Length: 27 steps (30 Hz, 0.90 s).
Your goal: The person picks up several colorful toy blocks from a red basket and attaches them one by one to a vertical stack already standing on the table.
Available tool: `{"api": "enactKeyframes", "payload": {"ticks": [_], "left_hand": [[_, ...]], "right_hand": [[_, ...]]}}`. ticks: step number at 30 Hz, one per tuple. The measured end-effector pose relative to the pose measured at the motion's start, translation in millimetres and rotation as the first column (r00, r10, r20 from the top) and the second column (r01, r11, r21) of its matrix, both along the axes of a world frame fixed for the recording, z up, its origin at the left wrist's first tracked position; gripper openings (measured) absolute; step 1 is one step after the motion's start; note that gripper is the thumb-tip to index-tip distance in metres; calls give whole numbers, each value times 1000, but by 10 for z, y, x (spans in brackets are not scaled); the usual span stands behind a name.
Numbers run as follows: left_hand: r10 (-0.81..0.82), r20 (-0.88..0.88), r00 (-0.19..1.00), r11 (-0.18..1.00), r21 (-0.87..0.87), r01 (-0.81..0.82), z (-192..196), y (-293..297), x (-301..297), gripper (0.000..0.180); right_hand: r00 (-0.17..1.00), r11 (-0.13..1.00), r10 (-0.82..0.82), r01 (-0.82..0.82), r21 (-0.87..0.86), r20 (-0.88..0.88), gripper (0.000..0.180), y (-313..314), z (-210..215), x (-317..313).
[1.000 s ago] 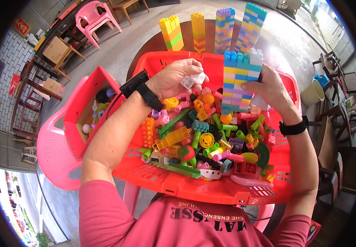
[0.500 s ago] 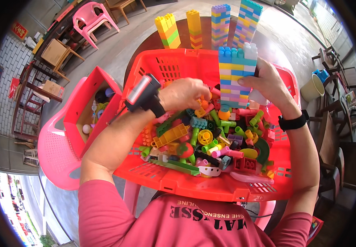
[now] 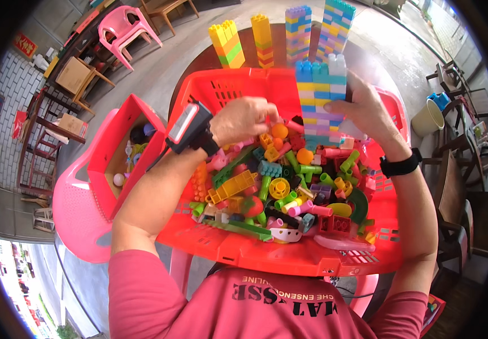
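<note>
My right hand (image 3: 368, 110) grips a tall stack of building blocks (image 3: 315, 104) in blue, yellow, white and lilac, thumb across its near face. The stack stands upright over the far right part of a red plastic basket (image 3: 199, 240), its lower end close to the heaped toys. My left hand (image 3: 244, 120) hovers over the far middle of the heap with fingers curled down. Whatever its fingertips hold, if anything, is hidden. Just beside it lie an orange ball (image 3: 279, 131) and orange blocks. Nearer me are a teal block (image 3: 270, 168) and a long yellow toy piece (image 3: 232, 188).
Behind the basket, a dark round table (image 3: 196, 59) carries a yellow-green block tower (image 3: 227, 44), an orange-yellow tower (image 3: 262, 40) and two pastel towers (image 3: 299, 34). A red box (image 3: 108, 152) of small toys rests on a pink chair (image 3: 77, 206) at left.
My left hand has risen slightly away from the heap, baring the orange ball. The stack in my right hand has shifted a little left and up in view.
</note>
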<state>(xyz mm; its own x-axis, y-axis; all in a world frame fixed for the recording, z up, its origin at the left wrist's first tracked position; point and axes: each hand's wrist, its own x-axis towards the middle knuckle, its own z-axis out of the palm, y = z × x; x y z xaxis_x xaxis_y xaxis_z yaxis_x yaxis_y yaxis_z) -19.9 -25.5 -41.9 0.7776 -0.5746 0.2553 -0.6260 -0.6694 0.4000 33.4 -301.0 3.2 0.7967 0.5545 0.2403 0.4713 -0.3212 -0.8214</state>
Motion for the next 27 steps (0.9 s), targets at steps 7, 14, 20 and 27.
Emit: {"api": "enactKeyframes", "payload": {"ticks": [7,14,20,27], "left_hand": [[-25,-133,991,886,456,84,-72,-363,-253,19],[-57,46,997,840,542,23,-201,-409,-278,14],[-11,-22,1000,984,179,14,-49,-255,-153,19],[196,-388,900,940,-187,-285,197,-37,-26,30]], "right_hand": [[999,1000,-18,17,-10,-52,55,1,23,-20],[997,1000,3,-1,17,-71,55,13,36,-20],[999,1000,-9,9,2,-50,53,-2,54,-46],[997,997,-52,48,-58,-61,53,20,56,-57]]}}
